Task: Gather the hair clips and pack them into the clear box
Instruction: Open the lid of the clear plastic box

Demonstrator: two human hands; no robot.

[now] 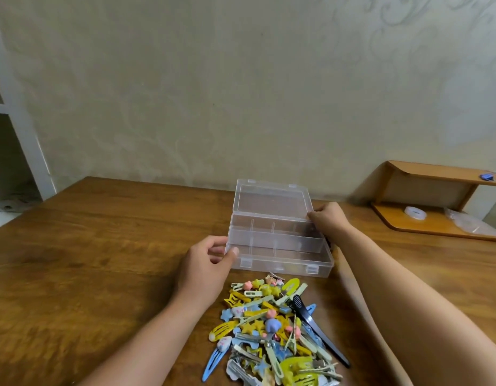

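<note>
A clear plastic box [280,254] with inner dividers stands on the wooden table, its lid [271,200] swung up and back. My left hand [206,267] grips the box's front left corner. My right hand [329,220] pinches the lid's right edge near the hinge. In front of the box lies a heap of hair clips [271,327], yellow, blue, pink and pale green. A long black clip [316,327] lies along the heap's right side. The compartments look empty.
The brown wooden table [102,246] meets a pale patterned wall behind. At the right stands a small wooden shelf [436,201] with a tape roll [415,212], a plastic bag [472,222] and a blue clip [487,176]. White shelving [15,140] is at the left.
</note>
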